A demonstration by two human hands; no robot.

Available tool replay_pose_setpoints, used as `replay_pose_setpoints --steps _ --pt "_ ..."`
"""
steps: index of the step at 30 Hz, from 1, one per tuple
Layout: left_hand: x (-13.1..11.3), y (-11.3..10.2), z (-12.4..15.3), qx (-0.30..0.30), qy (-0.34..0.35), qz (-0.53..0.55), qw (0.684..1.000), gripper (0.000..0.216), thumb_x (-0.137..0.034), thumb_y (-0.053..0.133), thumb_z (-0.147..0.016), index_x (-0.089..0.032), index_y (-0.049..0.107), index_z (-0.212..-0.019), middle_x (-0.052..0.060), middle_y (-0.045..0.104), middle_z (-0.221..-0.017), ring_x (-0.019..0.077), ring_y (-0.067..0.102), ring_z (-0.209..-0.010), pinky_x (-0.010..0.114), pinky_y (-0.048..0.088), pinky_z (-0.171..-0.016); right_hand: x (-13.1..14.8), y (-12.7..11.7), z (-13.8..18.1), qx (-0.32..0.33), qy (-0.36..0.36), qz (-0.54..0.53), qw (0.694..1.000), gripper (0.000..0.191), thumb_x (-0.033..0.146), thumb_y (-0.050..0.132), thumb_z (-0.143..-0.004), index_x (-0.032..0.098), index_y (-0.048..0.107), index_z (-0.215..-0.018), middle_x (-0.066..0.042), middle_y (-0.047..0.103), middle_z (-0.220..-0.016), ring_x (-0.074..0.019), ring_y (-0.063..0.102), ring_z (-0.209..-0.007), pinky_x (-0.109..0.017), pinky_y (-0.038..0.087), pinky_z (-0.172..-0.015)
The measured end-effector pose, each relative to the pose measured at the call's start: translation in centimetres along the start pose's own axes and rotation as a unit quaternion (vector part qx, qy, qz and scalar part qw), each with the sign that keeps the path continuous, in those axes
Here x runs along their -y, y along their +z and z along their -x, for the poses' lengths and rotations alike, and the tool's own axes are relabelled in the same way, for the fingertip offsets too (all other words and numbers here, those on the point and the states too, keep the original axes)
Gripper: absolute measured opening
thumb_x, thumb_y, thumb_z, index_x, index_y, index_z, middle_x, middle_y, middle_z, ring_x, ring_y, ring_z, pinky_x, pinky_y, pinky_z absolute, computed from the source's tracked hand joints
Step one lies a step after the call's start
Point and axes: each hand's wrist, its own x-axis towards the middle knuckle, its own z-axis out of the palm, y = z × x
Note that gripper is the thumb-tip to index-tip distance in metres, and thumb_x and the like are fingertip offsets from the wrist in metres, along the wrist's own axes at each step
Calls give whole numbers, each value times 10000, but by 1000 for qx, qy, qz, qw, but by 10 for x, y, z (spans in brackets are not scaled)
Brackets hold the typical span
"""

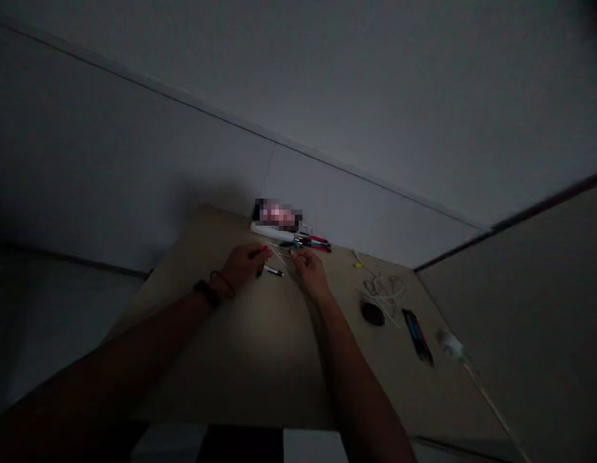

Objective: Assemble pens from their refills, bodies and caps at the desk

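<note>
Over the far part of the table, my left hand (246, 262) is closed, its fingertips pinching a small red piece (265, 248) too small to name. To its right, my right hand (308, 269) is closed in a pinch on a thin white wire (279, 254) that stretches between both hands. Whether the wire joins the red piece cannot be made out. A white, black-ended pen-like object (273, 271) lies just below the left fingertips. Pliers with red and blue handles (318, 243) rest beyond my right hand. Dim light hides finer detail.
A pixelated screen (279, 215) stands by the wall above a white strip-shaped object (272, 232). On the right lie a coiled white cable (387, 289), a dark round object (373, 314) and a dark blue-and-red pack (418, 337). A white plug (453, 347) trails a cord at the right wall.
</note>
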Motion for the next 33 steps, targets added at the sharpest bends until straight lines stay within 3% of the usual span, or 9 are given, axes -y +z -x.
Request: replay_pose_setpoints --steps 4,9,14,21,33 --pt "3 4 1 -29 17 -21 999 336 -466 664 -819 -147 706 -722 -34 540 -575 112 465 -575 230 346 -554 -7 30 13 80 35 -50 995 453 622 751 -733 199 597 -777 82 404 -532 -81 286 -483 -242 194 -481" --pt "9 2 1 -16 38 -30 999 300 -442 691 -791 -148 736 -749 -35 534 -584 109 438 -576 234 324 -545 -11 46 18 81 50 -97 991 438 598 764 -733 193 644 -847 68 453 -555 -82 321 -489 -246 212 -479" --pt "16 2 -2 -9 36 -5 999 317 -460 685 -806 -147 717 -765 -39 516 -590 107 435 -572 229 341 -544 -7 46 19 114 77 -181 974 428 554 818 -700 192 601 -771 86 391 -557 -65 264 -480 -239 196 -473" --pt "21 3 -6 -26 27 2 999 315 -462 731 -795 -147 732 -807 -6 633 -663 120 528 -608 232 411 -586 -7 41 17 135 114 -262 949 427 517 851 -681 173 634 -812 102 313 -532 -61 233 -467 -233 156 -453" --pt "16 2 -7 -25 16 7 1000 200 -346 821 -720 -167 763 -789 4 679 -666 129 571 -611 247 451 -606 -5 37 15 164 127 -279 938 459 517 819 -723 196 501 -647 102 281 -517 -61 203 -473 -242 121 -454"
